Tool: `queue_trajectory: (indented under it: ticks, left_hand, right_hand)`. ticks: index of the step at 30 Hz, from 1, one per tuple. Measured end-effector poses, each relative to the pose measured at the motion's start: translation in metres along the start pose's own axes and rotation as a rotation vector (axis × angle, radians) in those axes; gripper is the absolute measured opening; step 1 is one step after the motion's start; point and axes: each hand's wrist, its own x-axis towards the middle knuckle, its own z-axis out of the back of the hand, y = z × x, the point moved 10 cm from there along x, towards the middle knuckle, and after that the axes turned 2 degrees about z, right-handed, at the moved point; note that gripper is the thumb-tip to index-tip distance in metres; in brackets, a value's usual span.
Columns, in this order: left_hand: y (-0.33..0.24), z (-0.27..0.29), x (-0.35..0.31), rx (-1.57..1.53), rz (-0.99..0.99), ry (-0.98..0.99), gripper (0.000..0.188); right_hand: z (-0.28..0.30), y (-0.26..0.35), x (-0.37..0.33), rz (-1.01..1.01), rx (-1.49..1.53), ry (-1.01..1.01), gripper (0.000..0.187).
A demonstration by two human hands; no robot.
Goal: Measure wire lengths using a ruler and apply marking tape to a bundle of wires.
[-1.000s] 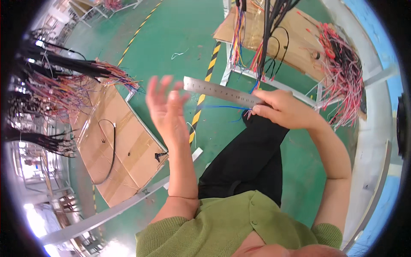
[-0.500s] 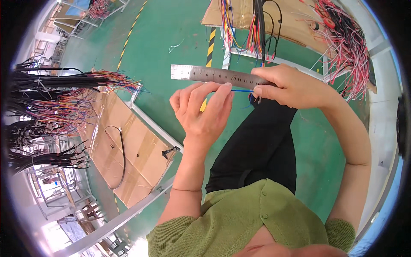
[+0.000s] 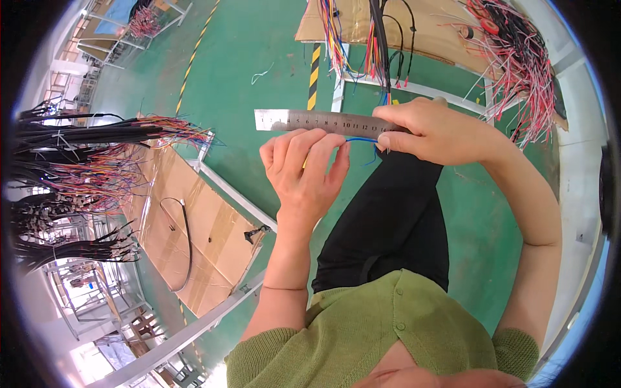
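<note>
A steel ruler [image 3: 326, 121] lies nearly level in front of me, its right end gripped between the thumb and fingers of my right hand [image 3: 446, 132]. Just below the ruler's lower edge runs a thin blue wire [image 3: 361, 139], bowed slightly upward. The wire's right part goes under my right thumb. Its left end meets the pinched fingertips of my left hand [image 3: 301, 165], which hide the tip. A black-sheathed cable [image 3: 380, 45] with several coloured wires reaches down behind my right fingers; where it joins the blue wire is hidden.
Bundles of black cables [image 3: 84, 134] with coloured wire ends hang at the left. Below them, a cardboard-topped bench [image 3: 207, 239] carries one loose cable. Ahead stands another cardboard surface [image 3: 440, 32], with red and white wires [image 3: 517, 71] at its right. The floor [image 3: 259, 39] is green.
The ruler and my right hand have shifted slightly left, and the ruler's left end sits a little lower. The blue wire, straight before, now bows. My left fingertips have dropped slightly.
</note>
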Motion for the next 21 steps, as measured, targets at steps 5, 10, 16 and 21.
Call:
queue_trajectory:
  ticks: [5,10,16,21]
  left_hand:
    - [-0.004,-0.006,0.0,-0.012,0.008,0.009,0.027]
    - [-0.003,-0.021,-0.007,-0.141,0.096,0.085,0.023]
    - [0.002,-0.056,-0.019,-0.233,0.276,0.276,0.019]
    - [0.018,-0.071,-0.024,-0.267,0.306,0.259,0.016]
  right_hand:
    - [0.005,-0.001,-0.003,0.07,-0.084,-0.049,0.024]
    - [-0.003,-0.022,-0.004,0.045,0.037,-0.042,0.025]
    - [-0.023,-0.057,-0.002,0.003,0.067,0.051,0.025]
    - [0.047,-0.084,-0.039,-0.128,0.317,-0.561,0.028]
